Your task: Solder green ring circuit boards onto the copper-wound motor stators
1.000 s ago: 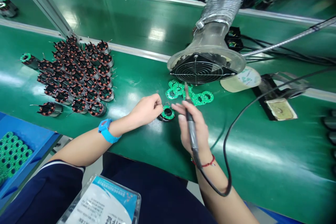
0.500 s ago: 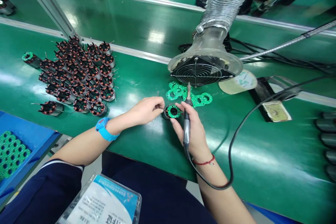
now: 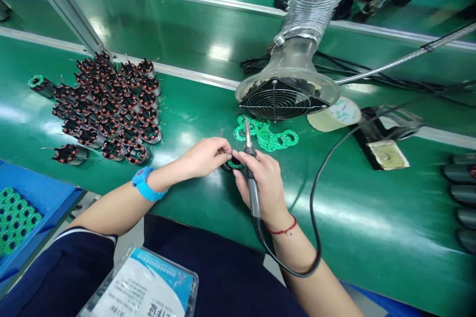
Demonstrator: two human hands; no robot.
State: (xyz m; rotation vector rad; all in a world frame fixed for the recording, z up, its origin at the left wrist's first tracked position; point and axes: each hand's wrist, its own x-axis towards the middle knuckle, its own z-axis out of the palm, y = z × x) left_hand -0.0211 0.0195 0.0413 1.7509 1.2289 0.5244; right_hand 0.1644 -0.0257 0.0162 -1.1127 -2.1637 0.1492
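R hand gripping soldering iron nr green PCB atop stator; L hand curled just beside, unclear whether holding anything

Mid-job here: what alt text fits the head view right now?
A person's left hand and right hand are at a partly hidden cylinder topped by a green ring board, the right gripping a soldering iron. Loose green boards lie beyond, near a fan hood; copper-wound cylinders stand grouped at left.

Stators on bench at left, circuit boards before fan, sponge holder right
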